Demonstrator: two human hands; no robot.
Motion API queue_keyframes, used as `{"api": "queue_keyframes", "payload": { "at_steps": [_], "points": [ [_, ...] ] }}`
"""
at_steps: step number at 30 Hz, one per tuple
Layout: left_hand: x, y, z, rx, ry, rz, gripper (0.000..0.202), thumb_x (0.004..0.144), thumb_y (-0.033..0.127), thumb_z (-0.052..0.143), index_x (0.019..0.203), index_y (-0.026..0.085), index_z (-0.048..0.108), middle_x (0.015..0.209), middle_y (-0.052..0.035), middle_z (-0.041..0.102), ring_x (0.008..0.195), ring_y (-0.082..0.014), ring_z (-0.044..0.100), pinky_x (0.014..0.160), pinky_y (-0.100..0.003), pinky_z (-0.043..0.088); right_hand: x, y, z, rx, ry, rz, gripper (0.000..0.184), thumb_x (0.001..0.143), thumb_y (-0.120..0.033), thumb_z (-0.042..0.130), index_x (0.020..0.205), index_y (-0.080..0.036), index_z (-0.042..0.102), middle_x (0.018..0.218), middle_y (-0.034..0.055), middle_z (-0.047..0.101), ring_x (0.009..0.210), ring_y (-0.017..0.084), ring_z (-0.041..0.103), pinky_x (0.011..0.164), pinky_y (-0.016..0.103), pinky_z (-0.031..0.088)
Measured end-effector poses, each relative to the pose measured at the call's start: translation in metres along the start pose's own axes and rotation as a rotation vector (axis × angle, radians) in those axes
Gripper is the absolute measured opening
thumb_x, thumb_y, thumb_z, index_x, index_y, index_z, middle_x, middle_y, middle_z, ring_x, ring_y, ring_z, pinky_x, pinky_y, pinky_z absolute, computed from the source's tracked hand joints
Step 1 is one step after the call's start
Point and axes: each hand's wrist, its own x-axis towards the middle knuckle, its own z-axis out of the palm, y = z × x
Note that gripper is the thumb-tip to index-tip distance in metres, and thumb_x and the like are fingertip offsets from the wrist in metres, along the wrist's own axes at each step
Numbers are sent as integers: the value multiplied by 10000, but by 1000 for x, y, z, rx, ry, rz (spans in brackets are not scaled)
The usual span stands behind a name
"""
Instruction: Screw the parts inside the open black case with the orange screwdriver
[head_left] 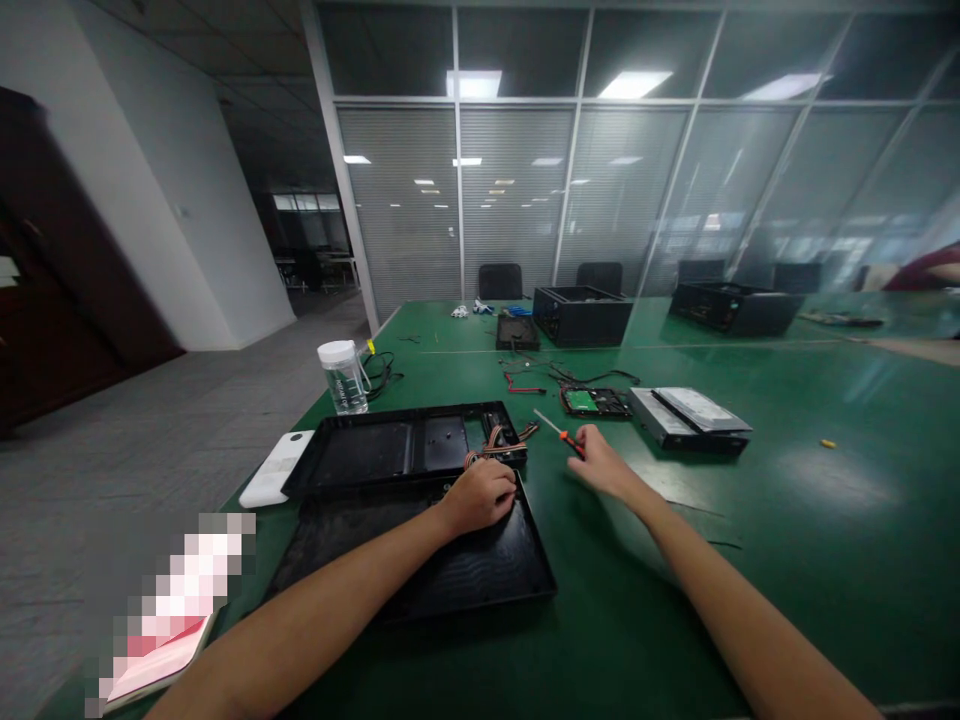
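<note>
A screwdriver (574, 443) with an orange and black handle is held in my right hand (602, 463). Its shaft points up and left, above the table and to the right of the black case. My left hand (480, 494) is closed, fingers curled down at the seam of a hinged-open black plastic case; what they grip is hidden. One half of the case, the near shell (480, 570), lies under my left hand and forearm. Behind it is the far shell (367, 448), with striped ribbon-like wires (495, 443) bunched at its right end.
A hard drive with green board (581, 401) and silver drive boxes (690, 415) lie to the right. A clear bottle (345, 380) and white slab (274, 470) stand left. Loose cables (592, 377) and a black computer case (583, 318) are further back. A yellow bit (827, 444) lies far right.
</note>
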Motion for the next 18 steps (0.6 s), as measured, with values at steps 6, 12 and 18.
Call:
{"api": "queue_keyframes", "payload": {
  "at_steps": [6, 12, 18],
  "points": [
    [1, 0, -3, -66, -25, 3, 131, 821, 140, 468, 780, 166, 589, 878, -46, 617, 874, -167, 518, 825, -310, 397, 10, -3, -31, 455, 44, -10, 337, 779, -395, 496, 1027, -166, 514, 737, 11, 558, 505, 113, 485, 470, 248, 415],
    [2, 1, -6, -107, -31, -165, 103, 756, 163, 535, 859, 172, 530, 842, -35, 565, 811, -165, 521, 766, -283, 414, 1, -20, -31, 475, 355, -4, 289, 822, -453, 440, 718, -189, 497, 577, -32, 448, 534, 115, 444, 506, 227, 379],
    [1, 1, -5, -159, -34, -205, 146, 741, 147, 541, 879, 183, 510, 844, -21, 560, 813, -161, 533, 767, -277, 413, -16, -46, -4, 391, 351, -50, 258, 867, -424, 348, 778, -206, 453, 610, -14, 486, 571, 135, 468, 549, 242, 379]
  ]
}}
